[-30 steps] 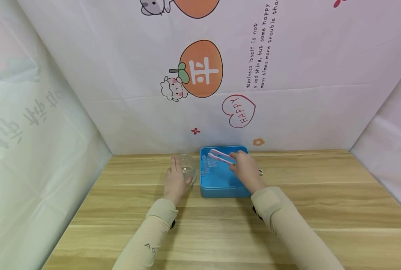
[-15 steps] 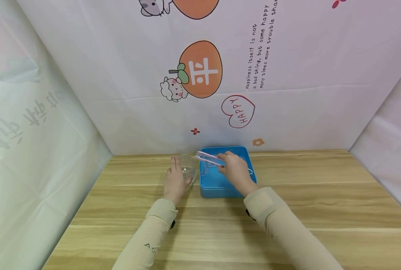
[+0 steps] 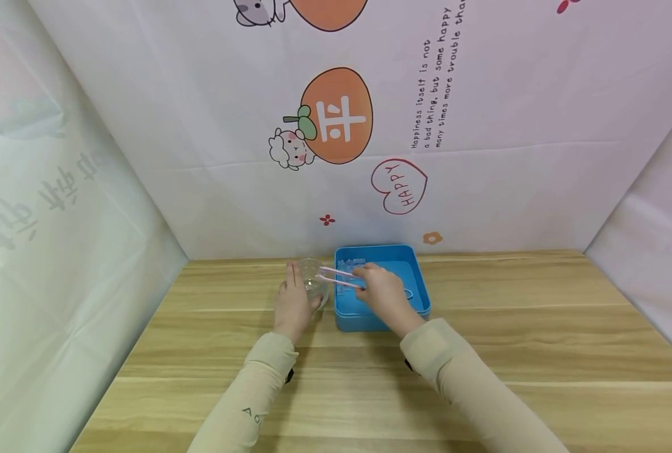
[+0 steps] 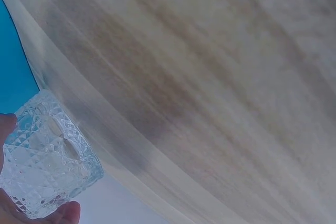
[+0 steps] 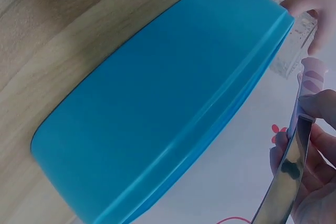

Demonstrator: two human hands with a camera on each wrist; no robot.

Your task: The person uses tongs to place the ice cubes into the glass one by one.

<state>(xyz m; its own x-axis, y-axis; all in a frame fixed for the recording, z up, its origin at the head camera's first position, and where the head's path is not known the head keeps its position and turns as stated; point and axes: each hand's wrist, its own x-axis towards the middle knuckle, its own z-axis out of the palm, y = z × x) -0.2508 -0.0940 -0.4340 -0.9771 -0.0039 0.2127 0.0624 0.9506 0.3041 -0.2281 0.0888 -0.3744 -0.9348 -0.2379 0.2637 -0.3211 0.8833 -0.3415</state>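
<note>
My left hand [image 3: 292, 305] grips a clear glass [image 3: 309, 263] on the table, left of a blue box [image 3: 382, 322]. In the left wrist view the glass [image 4: 47, 156] has a diamond-cut pattern, with finger and thumb around it. My right hand [image 3: 386, 296] holds a pair of pink tongs [image 3: 343, 282], whose metal band [image 5: 286, 182] shows in the right wrist view. The tongs' tips are over the mouth of the glass, slightly apart; whether anything is between them is too small to tell. Several small clear pieces [image 3: 348, 262] lie along the box's left and back inside.
A wood-grain table [image 3: 336, 402] runs back to a printed white cloth wall [image 3: 228, 189]. Box and glass stand side by side near that wall. Another cloth [image 3: 58, 251] hangs at the left edge.
My right hand has moved left with the tongs, from above the box to the glass. The tongs' tips came together midway and now stand slightly apart. The left hand and glass have stayed put.
</note>
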